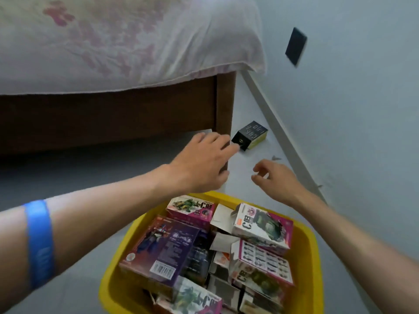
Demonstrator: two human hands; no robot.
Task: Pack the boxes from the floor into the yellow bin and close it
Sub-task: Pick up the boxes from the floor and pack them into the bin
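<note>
I reach my left hand [201, 159] forward, its fingers [229, 150] straight and spread, the tips touching the black box [249, 135] that lies on the floor [256, 114] beside the bed leg [224, 105]. My right hand [276, 180] hovers near, fingers loosely curled and holding nothing. The yellow bin [314, 257] stands open just below my arms, already full of boxes, so I judge this one is the last to bring.
</note>
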